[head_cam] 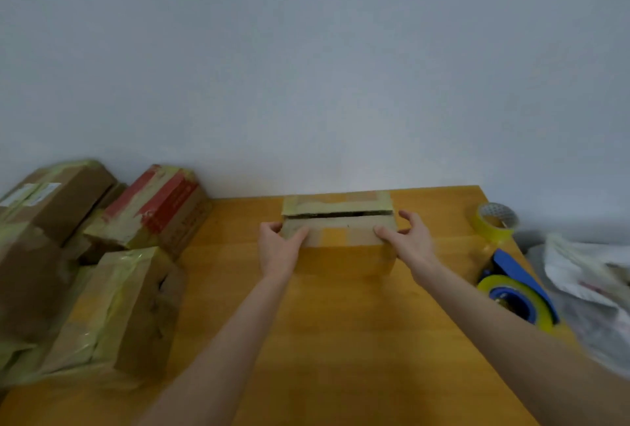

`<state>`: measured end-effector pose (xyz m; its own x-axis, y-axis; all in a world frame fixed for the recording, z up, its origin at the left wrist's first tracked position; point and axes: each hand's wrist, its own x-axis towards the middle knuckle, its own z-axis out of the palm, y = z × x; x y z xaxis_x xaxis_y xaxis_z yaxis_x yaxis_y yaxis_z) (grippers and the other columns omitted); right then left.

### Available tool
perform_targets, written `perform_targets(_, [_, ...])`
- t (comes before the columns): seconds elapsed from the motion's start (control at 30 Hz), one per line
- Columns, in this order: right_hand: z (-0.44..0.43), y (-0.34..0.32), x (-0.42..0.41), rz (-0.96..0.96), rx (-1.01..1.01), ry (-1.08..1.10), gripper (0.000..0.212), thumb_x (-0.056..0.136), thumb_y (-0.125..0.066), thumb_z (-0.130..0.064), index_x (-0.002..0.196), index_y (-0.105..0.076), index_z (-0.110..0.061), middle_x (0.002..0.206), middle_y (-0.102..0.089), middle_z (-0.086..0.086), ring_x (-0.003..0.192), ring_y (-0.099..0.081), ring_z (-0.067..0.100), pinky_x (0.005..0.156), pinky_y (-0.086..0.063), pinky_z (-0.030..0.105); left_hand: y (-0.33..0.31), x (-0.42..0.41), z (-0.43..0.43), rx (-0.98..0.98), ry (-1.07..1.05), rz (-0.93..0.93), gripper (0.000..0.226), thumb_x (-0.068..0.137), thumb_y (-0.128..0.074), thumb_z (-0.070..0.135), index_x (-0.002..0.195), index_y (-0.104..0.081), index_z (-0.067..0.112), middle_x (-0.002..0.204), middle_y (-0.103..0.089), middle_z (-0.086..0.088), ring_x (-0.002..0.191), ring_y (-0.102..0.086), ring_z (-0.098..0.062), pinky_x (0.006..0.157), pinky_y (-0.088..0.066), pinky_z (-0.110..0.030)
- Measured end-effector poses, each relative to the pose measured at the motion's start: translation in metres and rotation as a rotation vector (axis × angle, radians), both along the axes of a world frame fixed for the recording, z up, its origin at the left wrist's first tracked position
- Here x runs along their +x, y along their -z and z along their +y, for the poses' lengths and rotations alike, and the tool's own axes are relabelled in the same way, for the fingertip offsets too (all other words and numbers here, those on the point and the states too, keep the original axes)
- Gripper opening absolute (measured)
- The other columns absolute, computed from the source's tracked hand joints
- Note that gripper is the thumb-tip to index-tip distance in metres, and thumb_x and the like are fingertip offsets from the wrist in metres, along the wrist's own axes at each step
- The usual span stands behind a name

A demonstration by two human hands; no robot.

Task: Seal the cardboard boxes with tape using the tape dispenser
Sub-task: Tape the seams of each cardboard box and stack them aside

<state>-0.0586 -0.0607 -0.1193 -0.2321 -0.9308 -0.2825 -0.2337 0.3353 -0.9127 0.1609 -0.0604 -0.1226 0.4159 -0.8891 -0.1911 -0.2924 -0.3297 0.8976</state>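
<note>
A small cardboard box (341, 238) stands on the wooden table (341, 340) near the far edge by the wall. Its top flaps are folded down with a dark gap between them, and strips of yellowish tape show on it. My left hand (278, 248) grips the box's left end, thumb on top. My right hand (409, 238) grips the right end the same way. The blue tape dispenser (518, 289) with a yellow tape roll lies on the table to the right, apart from both hands.
A loose roll of yellow tape (494, 221) stands at the table's far right corner. Several taped cardboard boxes (112, 306) are piled on the left. Crumpled white plastic bags (593, 275) lie beyond the right edge. A plain wall rises behind.
</note>
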Motion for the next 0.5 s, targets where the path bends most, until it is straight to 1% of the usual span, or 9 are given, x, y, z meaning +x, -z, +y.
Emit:
perform_targets(0.03, [0.017,0.002,-0.008,0.009,0.004,-0.010,0.064,0.084,-0.073,-0.033,0.139,-0.043,-0.018,0.110,-0.061,0.006,0.091,-0.059,0.017,0.084,-0.054,0.040,0.000,-0.010,0.015,-0.006,0.012,0.030,0.051,0.083,-0.073,0.034,0.119,-0.043,0.015,0.108,-0.050,0.003,0.087,-0.052,-0.009,0.067,-0.044,-0.023])
perform_targets(0.07, [0.035,0.004,-0.017,0.012,0.015,-0.008,0.061,0.085,-0.072,-0.032,0.138,-0.045,-0.019,0.108,-0.062,0.005,0.088,-0.059,0.015,0.079,-0.054,0.037,0.002,-0.019,0.028,-0.005,0.031,0.040,0.054,0.083,-0.073,0.035,0.123,-0.042,0.015,0.111,-0.052,0.002,0.089,-0.054,-0.010,0.069,-0.047,-0.024])
perform_targets(0.1, [0.053,0.008,-0.027,0.020,0.032,0.012,0.060,0.085,-0.072,-0.033,0.138,-0.046,-0.019,0.106,-0.062,0.004,0.086,-0.059,0.014,0.077,-0.054,0.036,0.006,-0.030,0.042,0.011,0.051,0.044,0.059,0.083,-0.073,0.035,0.128,-0.041,0.016,0.118,-0.053,0.001,0.096,-0.056,-0.013,0.076,-0.049,-0.028])
perform_targets(0.17, [0.086,0.017,-0.047,0.053,0.065,0.057,0.062,0.083,-0.073,-0.036,0.138,-0.047,-0.021,0.106,-0.063,0.004,0.091,-0.061,0.018,0.081,-0.055,0.040,0.015,-0.050,0.068,0.063,0.096,0.021,0.072,0.083,-0.073,0.037,0.141,-0.035,0.018,0.134,-0.050,-0.001,0.114,-0.054,-0.020,0.091,-0.049,-0.036])
perform_targets(0.2, [0.101,0.021,-0.057,0.066,0.074,0.067,0.064,0.083,-0.074,-0.038,0.138,-0.047,-0.021,0.106,-0.063,0.004,0.093,-0.061,0.020,0.083,-0.055,0.042,0.018,-0.060,0.082,0.076,0.121,0.014,0.076,0.083,-0.073,0.037,0.145,-0.032,0.019,0.139,-0.047,0.000,0.121,-0.051,-0.022,0.095,-0.048,-0.038])
perform_targets(0.3, [0.131,0.027,-0.081,0.079,0.079,0.066,0.066,0.084,-0.073,-0.037,0.140,-0.045,-0.018,0.106,-0.062,0.003,0.092,-0.060,0.016,0.077,-0.053,0.034,0.027,-0.083,0.113,0.077,0.178,0.018,0.080,0.083,-0.073,0.035,0.148,-0.028,0.021,0.146,-0.042,0.002,0.129,-0.046,-0.023,0.102,-0.044,-0.042])
perform_targets(0.37, [0.143,0.030,-0.095,0.112,0.080,0.067,0.069,0.084,-0.072,-0.039,0.144,-0.043,-0.018,0.112,-0.061,0.003,0.099,-0.059,0.017,0.082,-0.052,0.035,0.031,-0.095,0.127,0.077,0.201,0.025,0.079,0.084,-0.073,0.032,0.148,-0.028,0.023,0.145,-0.043,0.003,0.128,-0.046,-0.022,0.102,-0.044,-0.043])
perform_targets(0.43, [0.149,0.032,-0.110,0.160,0.079,0.071,0.072,0.084,-0.070,-0.043,0.146,-0.041,-0.021,0.122,-0.060,0.005,0.110,-0.057,0.021,0.092,-0.051,0.042,0.035,-0.107,0.136,0.074,0.216,0.029,0.079,0.084,-0.073,0.029,0.149,-0.027,0.025,0.145,-0.044,0.004,0.128,-0.046,-0.021,0.102,-0.045,-0.043])
perform_targets(0.5, [0.150,0.035,-0.123,0.187,0.082,0.053,0.072,0.086,-0.068,-0.045,0.147,-0.039,-0.022,0.129,-0.058,0.005,0.116,-0.055,0.023,0.096,-0.050,0.044,0.037,-0.120,0.141,0.063,0.217,0.026,0.078,0.086,-0.071,0.026,0.150,-0.026,0.023,0.144,-0.044,0.003,0.129,-0.045,-0.020,0.101,-0.044,-0.038])
